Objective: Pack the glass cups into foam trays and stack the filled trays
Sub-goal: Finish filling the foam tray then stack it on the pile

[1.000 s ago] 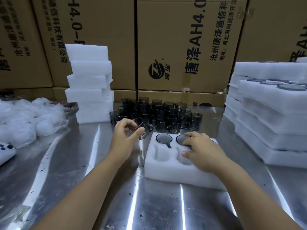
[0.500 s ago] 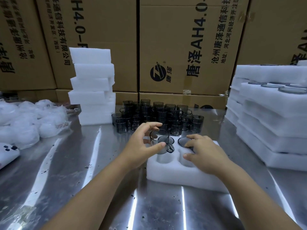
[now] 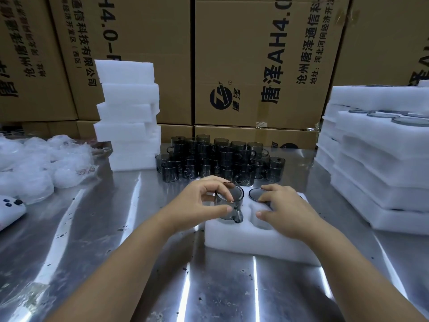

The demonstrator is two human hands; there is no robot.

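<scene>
Since half a second ago the left hand (image 3: pixel 199 203) has brought its glass cup (image 3: pixel 236 198) down from above the foam tray (image 3: pixel 255 245). The cup's base now sits low in the left side of the tray, at a pocket. How deep it sits cannot be told.

The left forearm runs from the lower left of the frame up toward the centre, with the wrist nearly straight. This hand pinches the cup at its rim: the thumb lies along the near side and the curled fingers reach over the top. The cup stands upright, its handle pointing toward the viewer and slightly right.

The right forearm comes in from the lower right. The right hand (image 3: pixel 287 212) lies palm down on the right half of the tray, its fingers loosely spread and gripping nothing. Its fingertips rest on the rim of a second cup (image 3: pixel 255 194), which is sunk in the far right pocket. The thumb points left across the foam.

The tray lies on the metal surface (image 3: pixel 104 252) just right of centre. Beyond it stands a cluster of loose cups (image 3: pixel 220 159). A stack of empty foam trays (image 3: pixel 128 117) rises at the upper left, and filled trays (image 3: pixel 383 163) are stacked at the right edge. Cardboard boxes (image 3: pixel 255 54) fill the background.
</scene>
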